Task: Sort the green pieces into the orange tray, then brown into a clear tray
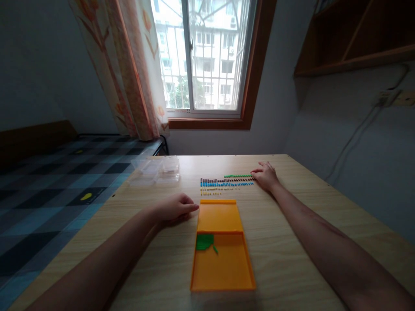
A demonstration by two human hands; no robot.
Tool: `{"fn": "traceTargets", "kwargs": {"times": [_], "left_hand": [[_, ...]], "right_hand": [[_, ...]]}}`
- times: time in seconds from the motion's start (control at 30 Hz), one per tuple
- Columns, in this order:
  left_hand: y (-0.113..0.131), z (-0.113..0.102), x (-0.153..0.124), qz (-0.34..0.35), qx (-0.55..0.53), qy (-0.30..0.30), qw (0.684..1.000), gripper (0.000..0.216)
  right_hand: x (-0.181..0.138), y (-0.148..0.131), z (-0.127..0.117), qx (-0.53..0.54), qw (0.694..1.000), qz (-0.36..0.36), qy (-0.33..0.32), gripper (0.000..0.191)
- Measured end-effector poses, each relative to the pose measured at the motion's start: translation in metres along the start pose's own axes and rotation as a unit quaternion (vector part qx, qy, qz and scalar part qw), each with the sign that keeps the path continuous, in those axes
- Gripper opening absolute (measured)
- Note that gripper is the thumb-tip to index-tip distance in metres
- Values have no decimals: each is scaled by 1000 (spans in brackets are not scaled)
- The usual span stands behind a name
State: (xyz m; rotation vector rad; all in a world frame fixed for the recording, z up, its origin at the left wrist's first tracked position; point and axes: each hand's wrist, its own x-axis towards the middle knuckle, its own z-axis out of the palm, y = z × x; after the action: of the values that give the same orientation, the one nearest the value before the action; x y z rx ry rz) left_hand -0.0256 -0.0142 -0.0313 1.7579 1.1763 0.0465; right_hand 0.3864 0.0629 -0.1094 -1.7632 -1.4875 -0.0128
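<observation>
My left hand (177,207) rests on the table with its fingers curled in, a fingertip at the upper left corner of an open orange plastic case (223,270). Nothing shows in that hand. Inside the case's near half lie a patch of small green pieces (205,242) and a loose green stick (215,249). Further off, my right hand (266,176) is at the right end of a row of tiny green pieces (238,176), its thumb and a finger brought together there. Whatever they pinch is too small to make out.
Below the green row run rows of dark brown (220,180), blue (223,184) and yellow pieces (210,194). Clear plastic boxes (155,170) stand at the back left of the wooden table (155,268). A bed (74,172) adjoins on the left, and a shelf (353,56) hangs at right.
</observation>
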Motion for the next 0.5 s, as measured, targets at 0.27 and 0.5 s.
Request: {"fn": "traceTargets", "kwargs": {"times": [0.27, 0.5], "left_hand": [[3, 1, -1, 4, -1, 4, 1000, 62], [3, 1, -2, 3, 6, 6, 1000, 63]], "right_hand": [[0, -1, -1, -19, 999, 9, -25, 15], [1, -1, 1, -27, 999, 9, -27, 14]]}}
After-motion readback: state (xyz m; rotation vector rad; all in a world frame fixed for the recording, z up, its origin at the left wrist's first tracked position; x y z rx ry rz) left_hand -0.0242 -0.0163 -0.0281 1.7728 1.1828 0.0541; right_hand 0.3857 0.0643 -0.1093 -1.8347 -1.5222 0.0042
